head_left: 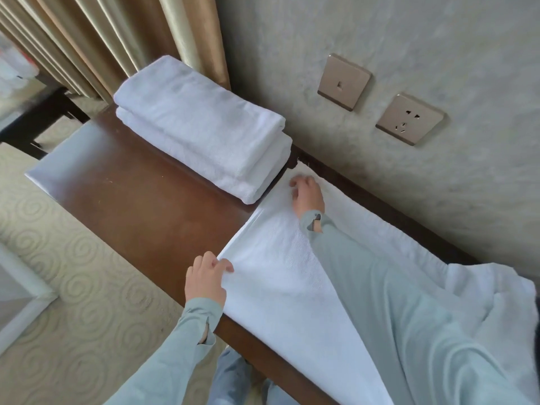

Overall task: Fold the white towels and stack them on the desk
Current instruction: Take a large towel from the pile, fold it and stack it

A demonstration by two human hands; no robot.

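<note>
Head: towel (271, 258) under both hands.

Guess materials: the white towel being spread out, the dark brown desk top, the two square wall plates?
White towel: looks like cotton terry, with a looped, matte nap. Dark brown desk top: seems to be lacquered wood or veneer, given its glossy sheen and window glare. Two square wall plates: champagne, satin sheen; plastic or metal unclear.

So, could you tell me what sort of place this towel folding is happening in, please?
Probably a hotel room, though I can't be sure. A dark wooden desk stands against a textured wall with metallic socket plates, heavy gold curtains hang beside it, and identical folded white towels are stacked on it over swirl-patterned carpet.
</note>
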